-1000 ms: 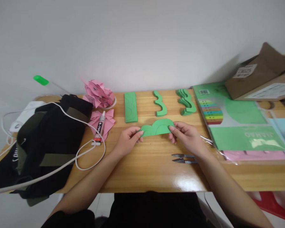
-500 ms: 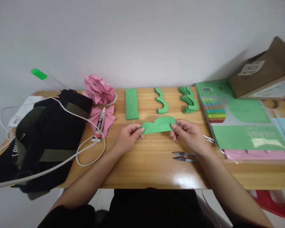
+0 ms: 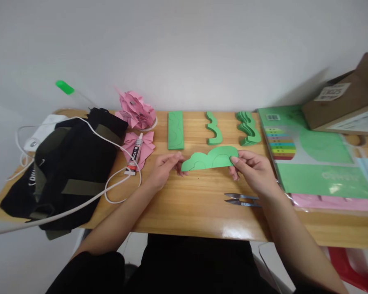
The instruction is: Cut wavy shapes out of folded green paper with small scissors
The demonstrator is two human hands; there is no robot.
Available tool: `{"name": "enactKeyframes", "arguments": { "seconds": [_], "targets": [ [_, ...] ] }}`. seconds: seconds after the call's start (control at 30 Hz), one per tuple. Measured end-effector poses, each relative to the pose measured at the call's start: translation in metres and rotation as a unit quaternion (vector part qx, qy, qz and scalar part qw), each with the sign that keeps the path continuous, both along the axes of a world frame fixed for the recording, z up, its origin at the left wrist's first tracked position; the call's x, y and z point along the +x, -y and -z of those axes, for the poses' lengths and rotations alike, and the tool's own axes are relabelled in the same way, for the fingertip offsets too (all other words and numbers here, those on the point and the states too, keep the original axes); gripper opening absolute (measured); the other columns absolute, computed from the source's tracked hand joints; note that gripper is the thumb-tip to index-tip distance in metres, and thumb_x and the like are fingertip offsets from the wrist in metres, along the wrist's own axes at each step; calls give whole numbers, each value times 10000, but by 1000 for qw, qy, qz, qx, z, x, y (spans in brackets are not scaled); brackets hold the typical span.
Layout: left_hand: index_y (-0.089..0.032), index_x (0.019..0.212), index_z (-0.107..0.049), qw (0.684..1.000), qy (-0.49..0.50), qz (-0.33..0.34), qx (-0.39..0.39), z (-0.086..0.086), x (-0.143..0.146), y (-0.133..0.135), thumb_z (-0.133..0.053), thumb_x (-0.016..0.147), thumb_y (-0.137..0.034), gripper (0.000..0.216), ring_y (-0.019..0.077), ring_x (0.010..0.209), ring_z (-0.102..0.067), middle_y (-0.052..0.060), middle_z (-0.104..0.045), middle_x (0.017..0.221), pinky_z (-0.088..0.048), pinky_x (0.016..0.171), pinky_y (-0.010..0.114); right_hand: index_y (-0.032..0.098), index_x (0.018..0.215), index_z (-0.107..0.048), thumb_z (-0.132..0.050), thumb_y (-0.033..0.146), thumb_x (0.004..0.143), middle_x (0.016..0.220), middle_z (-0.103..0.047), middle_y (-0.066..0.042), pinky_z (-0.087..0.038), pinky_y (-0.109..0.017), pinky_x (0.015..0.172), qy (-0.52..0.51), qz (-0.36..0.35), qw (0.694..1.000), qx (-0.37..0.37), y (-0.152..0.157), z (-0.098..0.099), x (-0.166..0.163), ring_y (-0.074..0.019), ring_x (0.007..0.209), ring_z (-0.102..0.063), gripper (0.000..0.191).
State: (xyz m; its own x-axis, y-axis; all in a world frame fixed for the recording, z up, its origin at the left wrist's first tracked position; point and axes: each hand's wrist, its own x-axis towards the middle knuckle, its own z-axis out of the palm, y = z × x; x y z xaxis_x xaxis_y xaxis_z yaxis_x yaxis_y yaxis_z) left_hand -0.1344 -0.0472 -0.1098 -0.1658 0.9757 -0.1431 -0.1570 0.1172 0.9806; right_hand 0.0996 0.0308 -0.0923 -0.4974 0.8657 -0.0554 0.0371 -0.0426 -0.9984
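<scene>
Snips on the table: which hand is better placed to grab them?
Probably the right hand: the snips lie just below its wrist, though it pinches the green scalloped cutout. The left hand sits farther away.

I count one green scalloped cutout (image 3: 210, 159), one green strip (image 3: 176, 130), two pink paper flowers (image 3: 137, 111), one glue tube (image 3: 135, 155), one pair of snips (image 3: 241, 199).

Table layout around the held paper piece

A scalloped paper piece (image 3: 210, 159) is held over the middle of the table (image 3: 187, 204), gripped at its ends by the left hand (image 3: 164, 167) and the right hand (image 3: 253, 171). Behind it, a paper strip (image 3: 176, 130), a wavy cut-out (image 3: 214, 128) and a stack of cut-outs (image 3: 248, 128) are laid in a row, left to right. Snips (image 3: 241, 199) are placed just before the right hand. To the left, a glue tube (image 3: 135, 154) is laid on a folded bow (image 3: 147, 149), with a bag (image 3: 70, 163) further left. A paper pack (image 3: 319, 163) is laid at the right.
</scene>
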Motion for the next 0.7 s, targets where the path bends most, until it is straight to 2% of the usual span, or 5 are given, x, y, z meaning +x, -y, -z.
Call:
{"name": "enactKeyframes", "arguments": {
  "seconds": [0.17, 0.3, 0.5, 0.7],
  "targets": [
    [-140, 558, -636, 997, -22, 70, -2, -8, -4, 5, -736, 697, -513, 410, 98, 469, -560, 24, -636, 509, -454, 492, 215, 181, 624, -631, -736, 434, 787, 520, -613, 3, -416, -235, 408, 4, 4, 1000, 8, 0, -3, 0, -98, 408, -506, 319],
    [-152, 568, -629, 993, -36, 111, -16, -13, -5, 9, -722, 730, -404, 314, 82, 419, -511, -7, -586, 464, -406, 440, 199, 190, 640, -628, -732, 428, 793, 520, -609, 5, -418, -250, 410, 11, 9, 1000, 11, 1, -3, 1, -107, 408, -503, 302],
    [-164, 549, -596, 983, -100, 155, -14, -13, -6, 9, -654, 769, -407, 332, 79, 440, -492, -10, -559, 468, -388, 449, 196, 192, 655, -626, -732, 422, 795, 525, -597, 12, -398, -247, 405, 20, 2, 1000, 22, 0, -4, 5, -102, 410, -486, 289],
    [-167, 576, -583, 978, -108, 179, -15, -13, -5, 10, -631, 781, -380, 299, 84, 471, -511, -14, -559, 502, -413, 479, 198, 187, 612, -619, -741, 438, 777, 500, -574, 14, -380, -239, 394, 36, -24, 999, 16, -2, -10, 7, -91, 394, -465, 324]
  ]
}}
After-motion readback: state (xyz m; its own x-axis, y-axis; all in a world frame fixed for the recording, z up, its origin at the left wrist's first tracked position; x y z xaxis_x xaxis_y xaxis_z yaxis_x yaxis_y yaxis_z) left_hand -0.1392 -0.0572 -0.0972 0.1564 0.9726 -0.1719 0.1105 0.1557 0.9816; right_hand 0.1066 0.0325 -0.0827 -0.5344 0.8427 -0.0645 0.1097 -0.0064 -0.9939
